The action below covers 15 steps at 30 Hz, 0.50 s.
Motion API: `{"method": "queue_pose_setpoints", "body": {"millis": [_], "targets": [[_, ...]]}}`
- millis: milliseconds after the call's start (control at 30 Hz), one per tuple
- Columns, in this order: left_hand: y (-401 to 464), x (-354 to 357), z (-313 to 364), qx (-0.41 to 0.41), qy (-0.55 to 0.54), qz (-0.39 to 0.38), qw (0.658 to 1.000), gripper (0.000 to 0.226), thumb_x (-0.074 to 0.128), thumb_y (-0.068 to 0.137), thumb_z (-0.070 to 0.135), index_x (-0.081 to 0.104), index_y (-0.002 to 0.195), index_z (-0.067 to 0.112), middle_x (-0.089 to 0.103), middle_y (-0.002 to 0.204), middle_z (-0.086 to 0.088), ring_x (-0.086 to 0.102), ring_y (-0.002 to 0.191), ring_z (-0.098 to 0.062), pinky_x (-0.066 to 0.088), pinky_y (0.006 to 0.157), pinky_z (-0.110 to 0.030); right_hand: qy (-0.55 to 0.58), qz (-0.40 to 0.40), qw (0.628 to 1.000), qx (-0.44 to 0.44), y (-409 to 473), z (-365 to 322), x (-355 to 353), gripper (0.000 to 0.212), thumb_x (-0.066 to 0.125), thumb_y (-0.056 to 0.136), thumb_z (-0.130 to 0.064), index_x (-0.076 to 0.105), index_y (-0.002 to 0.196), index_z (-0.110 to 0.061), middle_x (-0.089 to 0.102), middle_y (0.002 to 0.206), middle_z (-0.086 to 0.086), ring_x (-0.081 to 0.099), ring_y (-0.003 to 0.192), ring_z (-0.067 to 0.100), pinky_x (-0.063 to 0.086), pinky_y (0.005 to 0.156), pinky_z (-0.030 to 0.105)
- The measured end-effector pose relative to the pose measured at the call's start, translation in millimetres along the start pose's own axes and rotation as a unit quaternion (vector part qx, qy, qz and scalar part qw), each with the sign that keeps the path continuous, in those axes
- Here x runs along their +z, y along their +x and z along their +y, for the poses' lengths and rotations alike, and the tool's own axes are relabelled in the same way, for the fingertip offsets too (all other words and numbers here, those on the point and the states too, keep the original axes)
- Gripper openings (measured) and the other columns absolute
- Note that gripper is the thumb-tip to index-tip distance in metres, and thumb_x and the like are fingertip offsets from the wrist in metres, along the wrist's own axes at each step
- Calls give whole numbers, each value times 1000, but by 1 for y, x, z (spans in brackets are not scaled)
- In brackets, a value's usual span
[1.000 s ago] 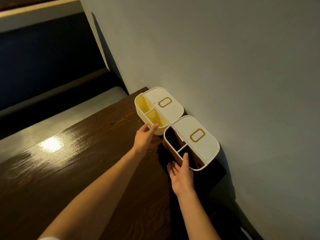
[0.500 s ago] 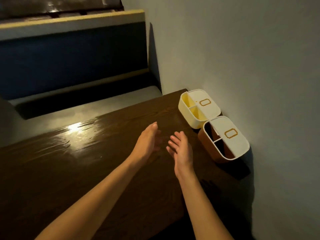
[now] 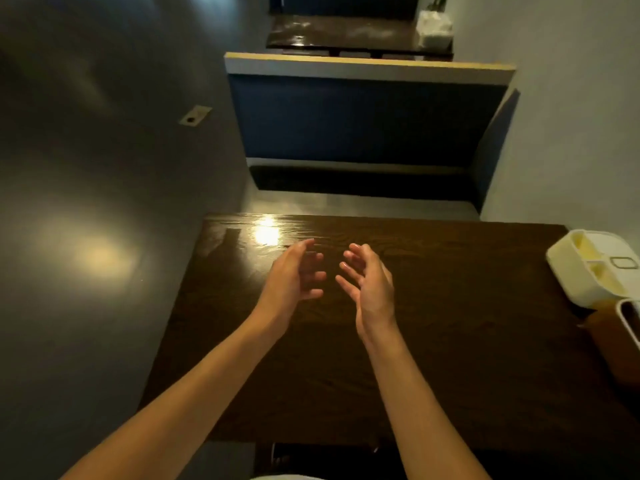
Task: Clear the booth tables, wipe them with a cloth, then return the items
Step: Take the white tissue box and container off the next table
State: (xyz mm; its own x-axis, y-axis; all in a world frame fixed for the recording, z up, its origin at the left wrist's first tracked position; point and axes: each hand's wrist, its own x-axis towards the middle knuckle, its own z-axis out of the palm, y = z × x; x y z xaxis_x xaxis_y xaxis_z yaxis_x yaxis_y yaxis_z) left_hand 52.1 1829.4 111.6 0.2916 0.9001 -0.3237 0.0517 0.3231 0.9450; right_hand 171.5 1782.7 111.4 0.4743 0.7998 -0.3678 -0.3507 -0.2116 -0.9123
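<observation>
A person's bare forearms reach up from the bottom of the frame over a dark wooden booth table (image 3: 433, 358), the left hand (image 3: 291, 282) and right hand (image 3: 372, 289) held palms facing at center, fingers loosely spread and gripping nothing. At the right edge, a cream compartment caddy (image 3: 588, 268) sits just beside a brown caddy (image 3: 620, 344). Beyond, at upper center, a blue booth seat (image 3: 360, 123) stands before a second table (image 3: 346, 34) bearing a white tissue box (image 3: 433, 29).

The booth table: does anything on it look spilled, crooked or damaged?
Nothing stands out. The booth table looks glossy, with no spill visible. The cream caddy and brown caddy sit side by side near the wall.
</observation>
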Motion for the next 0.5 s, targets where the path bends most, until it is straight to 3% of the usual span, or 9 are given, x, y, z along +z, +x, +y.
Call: {"method": "queue_pose_setpoints", "body": {"millis": [67, 267, 400, 500], "targets": [[-12, -52, 0, 7, -8, 38, 999, 42, 33, 108, 45, 55, 139, 26, 65, 127, -2, 68, 105, -22, 59, 78, -35, -19, -45, 999, -4, -19, 9, 47, 21, 42, 106, -36, 61, 108, -29, 63, 120, -2, 59, 118, 17, 51, 101, 38], [-57, -153, 0, 25, -56, 160, 985, 40, 29, 109, 42, 59, 131, 27, 66, 124, -1, 68, 106, -22, 59, 83, -38, -69, -149, 986, 5, -58, 30, 139, 28, 46, 104, -37, 65, 116, -21, 66, 118, 0, 61, 113, 14, 53, 96, 37], [-88, -194, -3, 31, -93, 247, 964, 35, 27, 110, 40, 60, 118, 32, 66, 122, -1, 67, 107, -24, 59, 87, -43, -99, -228, 968, 19, -78, 44, 183, 21, 46, 104, -37, 64, 108, -27, 67, 116, -3, 62, 112, 14, 53, 95, 36], [-104, -213, -5, 27, -91, 287, 953, 37, 26, 110, 39, 57, 126, 28, 65, 126, -2, 68, 107, -22, 60, 87, -41, -108, -260, 959, 21, -87, 52, 204, 20, 46, 104, -36, 64, 103, -28, 67, 112, -4, 62, 110, 14, 53, 93, 35]]}}
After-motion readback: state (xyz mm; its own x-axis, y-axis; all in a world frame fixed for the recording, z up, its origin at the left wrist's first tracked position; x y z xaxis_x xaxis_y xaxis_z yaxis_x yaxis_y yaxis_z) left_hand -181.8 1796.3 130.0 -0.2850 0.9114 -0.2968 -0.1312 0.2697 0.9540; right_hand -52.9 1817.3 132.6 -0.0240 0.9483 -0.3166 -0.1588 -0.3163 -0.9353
